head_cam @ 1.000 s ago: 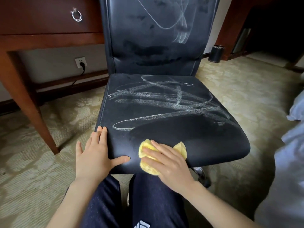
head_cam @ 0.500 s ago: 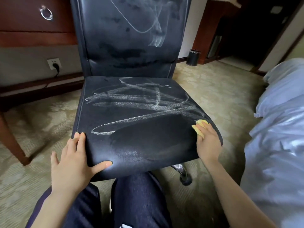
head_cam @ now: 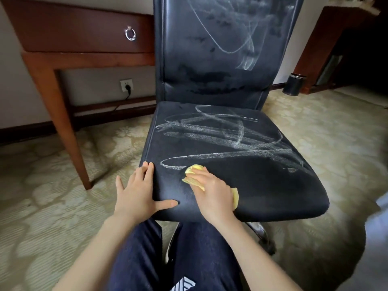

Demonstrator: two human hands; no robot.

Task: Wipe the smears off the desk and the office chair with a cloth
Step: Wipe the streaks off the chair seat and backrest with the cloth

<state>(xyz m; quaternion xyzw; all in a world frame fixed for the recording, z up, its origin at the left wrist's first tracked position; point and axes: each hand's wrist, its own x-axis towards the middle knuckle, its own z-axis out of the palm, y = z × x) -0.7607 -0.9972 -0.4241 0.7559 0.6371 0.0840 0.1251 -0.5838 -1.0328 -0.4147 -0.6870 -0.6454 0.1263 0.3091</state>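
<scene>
The right hand [head_cam: 212,192] lies flat on a crumpled yellow cloth [head_cam: 192,170], fingers straight and close together, pressing it onto the front left part of the black leather office chair seat [head_cam: 262,185]. The cloth shows past the fingertips and again at the outer edge of the palm. The left hand [head_cam: 138,192] is spread over the seat's front left corner, fingers laid up the side edge and thumb stretched along the front edge.

Just beyond the cloth, looping white chalky smears [head_cam: 220,133] cover the middle and back of the seat; the strip of seat nearest the hands is dark. More white scrawl marks the tall black backrest [head_cam: 210,59] rising behind the seat.

Left of the seat stands a reddish-brown wooden desk [head_cam: 79,38] with a silver ring pull [head_cam: 130,34] on its drawer, one tapered leg set on the pale patterned carpet [head_cam: 42,206]. Behind that leg is a white wall socket [head_cam: 126,85] with a black plug in it. Behind and right of the seat stands a small black cylindrical bin [head_cam: 294,84]. The person's knees in dark navy trousers [head_cam: 189,259] sit below the seat's front edge, partly hiding the chrome chair base [head_cam: 258,229].
</scene>
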